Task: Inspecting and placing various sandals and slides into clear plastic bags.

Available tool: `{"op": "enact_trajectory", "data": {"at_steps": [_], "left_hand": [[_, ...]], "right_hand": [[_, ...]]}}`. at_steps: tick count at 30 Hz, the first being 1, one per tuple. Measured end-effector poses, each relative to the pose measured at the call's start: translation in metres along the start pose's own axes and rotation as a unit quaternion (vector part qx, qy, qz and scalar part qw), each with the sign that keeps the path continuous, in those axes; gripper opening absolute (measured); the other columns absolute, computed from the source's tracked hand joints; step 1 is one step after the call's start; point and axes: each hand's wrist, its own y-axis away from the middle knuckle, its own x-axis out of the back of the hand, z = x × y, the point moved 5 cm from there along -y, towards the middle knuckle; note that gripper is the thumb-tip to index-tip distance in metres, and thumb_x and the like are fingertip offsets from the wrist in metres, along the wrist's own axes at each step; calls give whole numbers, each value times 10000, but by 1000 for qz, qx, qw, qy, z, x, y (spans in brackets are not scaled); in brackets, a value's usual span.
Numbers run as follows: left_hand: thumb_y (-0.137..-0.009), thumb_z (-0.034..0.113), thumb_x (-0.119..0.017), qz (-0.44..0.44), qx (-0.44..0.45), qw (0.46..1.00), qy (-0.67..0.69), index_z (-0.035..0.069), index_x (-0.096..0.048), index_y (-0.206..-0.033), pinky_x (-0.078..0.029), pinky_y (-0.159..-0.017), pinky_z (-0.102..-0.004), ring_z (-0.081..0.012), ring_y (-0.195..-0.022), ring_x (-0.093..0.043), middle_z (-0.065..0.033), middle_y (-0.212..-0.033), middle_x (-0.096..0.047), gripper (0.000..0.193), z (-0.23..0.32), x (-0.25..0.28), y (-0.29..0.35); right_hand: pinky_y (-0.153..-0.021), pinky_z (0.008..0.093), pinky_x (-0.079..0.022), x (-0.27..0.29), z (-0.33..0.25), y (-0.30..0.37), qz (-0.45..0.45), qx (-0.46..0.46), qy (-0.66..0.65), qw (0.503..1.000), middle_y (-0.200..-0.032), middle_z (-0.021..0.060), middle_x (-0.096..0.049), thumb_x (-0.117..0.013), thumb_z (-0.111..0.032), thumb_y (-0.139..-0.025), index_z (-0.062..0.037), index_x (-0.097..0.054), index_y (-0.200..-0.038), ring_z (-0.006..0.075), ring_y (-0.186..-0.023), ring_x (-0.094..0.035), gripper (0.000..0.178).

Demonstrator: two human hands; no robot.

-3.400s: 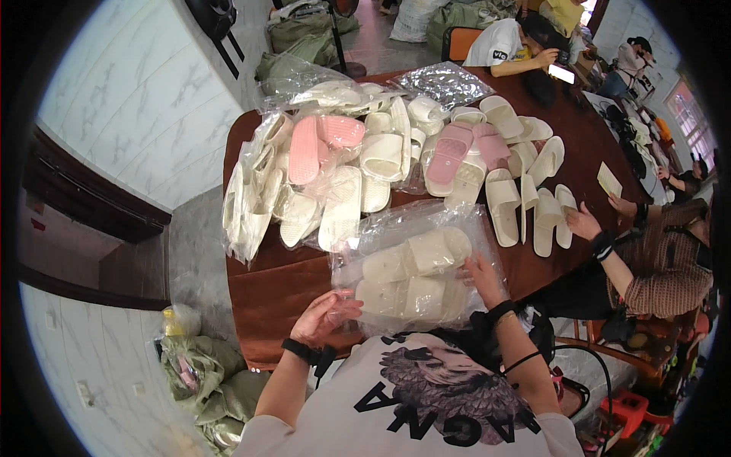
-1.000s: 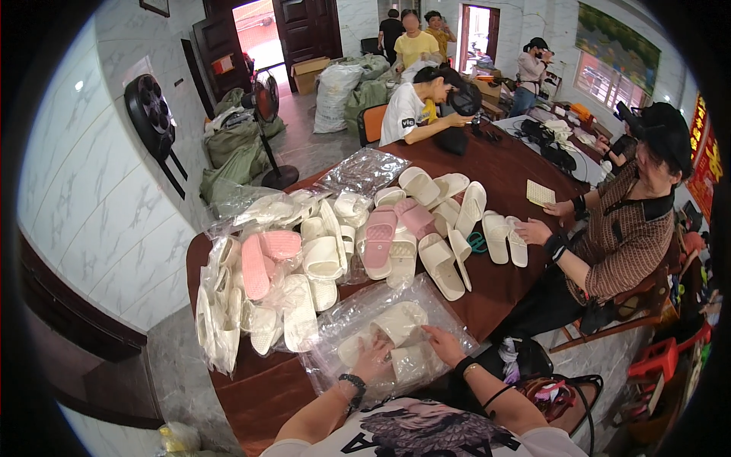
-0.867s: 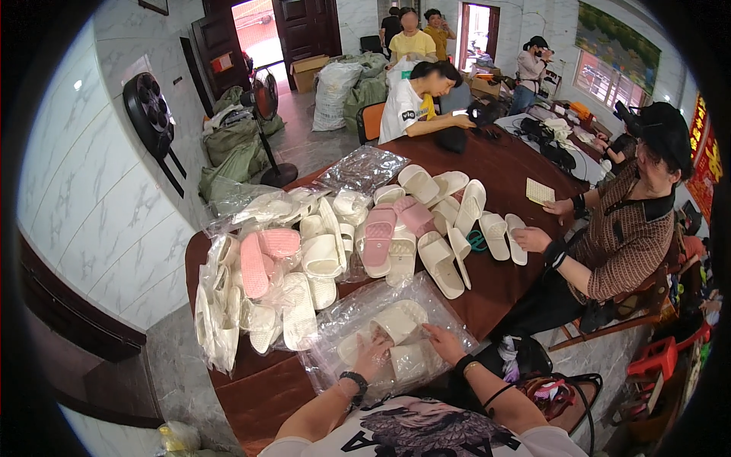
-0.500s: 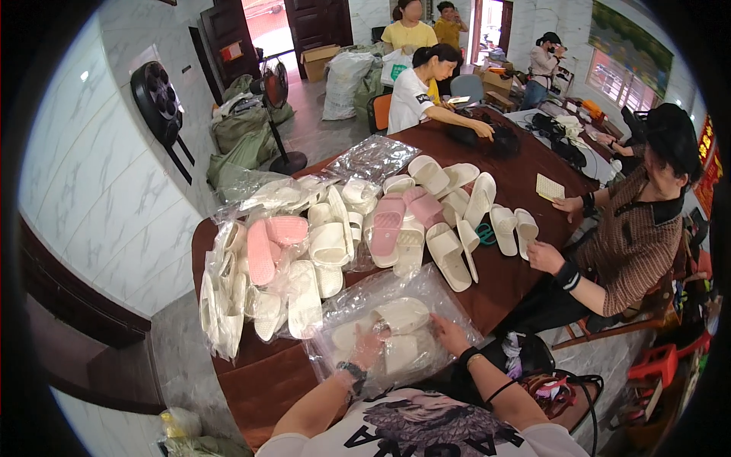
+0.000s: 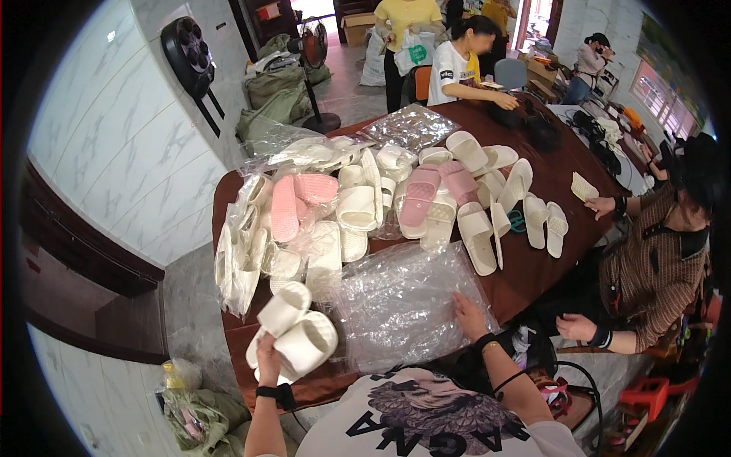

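My left hand (image 5: 266,361) is closed on a pair of white slippers (image 5: 304,340) at the table's near left edge, one slipper overlapping the other. A clear plastic bag (image 5: 403,305) lies flat in front of me, wrinkled and shiny. At its right side my right hand (image 5: 470,315) pinches the edge of the film. Just beyond the bag lie several white slippers (image 5: 324,255), some in clear wrapping. A coral pink pair (image 5: 285,209) and a dusky pink pair (image 5: 419,199) rest among them.
A brown cloth covers the table (image 5: 533,278). On the right sits a co-worker (image 5: 647,259), one hand by a pale yellow pad (image 5: 584,187). Another person (image 5: 457,72) leans over the far side. A standing fan (image 5: 313,53) and green sacks (image 5: 274,126) stand beyond the table.
The white slippers have moved left off the plastic bag, in my left hand. My right hand remains at the bag's right side. The view has shifted, and the co-worker's near hand has drawn back.
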Motion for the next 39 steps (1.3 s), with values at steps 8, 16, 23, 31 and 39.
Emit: {"op": "enact_trajectory", "data": {"at_steps": [8, 16, 23, 31, 39], "left_hand": [[-820, 48, -535, 4, 238, 924, -300, 63, -500, -1267, -304, -1013, -662, -365, -1282, -432, -159, -1393, -457, 448, -52, 2, 15], [-897, 118, -593, 135, -56, 989, 16, 76, -364, -1424, -153, -1105, -651, -365, -1435, -199, -170, -1528, -269, 576, 150, -91, 0], [-922, 199, -557, -197, -201, 935, -214, 239, -542, -1339, -118, -1081, -688, -348, -1442, -196, -75, -1524, -323, 419, 137, -166, 24], [-993, 239, -446, -194, -123, 973, 2, 192, -609, -1276, -132, -1116, -622, -352, -1419, -266, -60, -1467, -433, 330, 183, -130, -4], [-851, 436, -643, -227, -249, 908, -249, 287, -513, -1364, -114, -1056, -726, -357, -1437, -198, -76, -1530, -312, 550, 202, -146, 11]], "right_hand": [[-850, 392, -485, 28, -47, -2, -12, 4, 36, 999, -1129, 172, -606, -548, -3, -818, -90, -534, -1306, 359, -996, -601, 496], [-862, 424, -474, 39, -37, -2, 29, 21, 79, 996, -1136, 153, -581, -550, 4, -795, -121, -558, -1281, 364, -1001, -583, 503], [-830, 397, -481, 40, -48, -7, 39, 63, 62, 995, -1070, 155, -578, -531, 28, -788, -105, -570, -1254, 350, -976, -588, 487], [-875, 407, -474, 44, -47, -4, 38, 45, 65, 996, -1107, 151, -587, -541, 30, -806, -105, -597, -1229, 345, -1025, -580, 448], [-861, 411, -478, 36, -49, -5, 23, 43, 67, 997, -1106, 152, -593, -535, 40, -806, -114, -597, -1228, 351, -1015, -583, 454]]}}
